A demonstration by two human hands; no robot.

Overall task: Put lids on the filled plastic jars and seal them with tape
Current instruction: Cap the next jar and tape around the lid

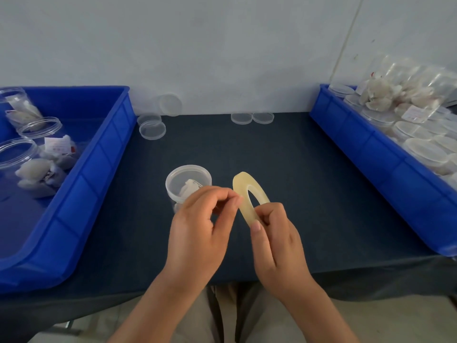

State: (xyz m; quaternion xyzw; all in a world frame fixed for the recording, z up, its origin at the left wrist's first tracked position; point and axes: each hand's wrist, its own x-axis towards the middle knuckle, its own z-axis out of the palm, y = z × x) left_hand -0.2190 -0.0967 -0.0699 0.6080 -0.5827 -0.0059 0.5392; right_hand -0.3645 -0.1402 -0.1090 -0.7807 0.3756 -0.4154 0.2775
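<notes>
Both hands grip the tape roll beside the lidded jar.

Dark cloth tabletop free between left blue plastic bin and right blue plastic bin; clear lidded jar mid-table, loose lids far.

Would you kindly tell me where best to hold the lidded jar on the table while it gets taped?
Likely the clear wall below the lid, wrapped from the left by the left hand. The jar stands upright, its lid seam must stay bare for tape, and the right hand holds the tape roll on its right.
</notes>
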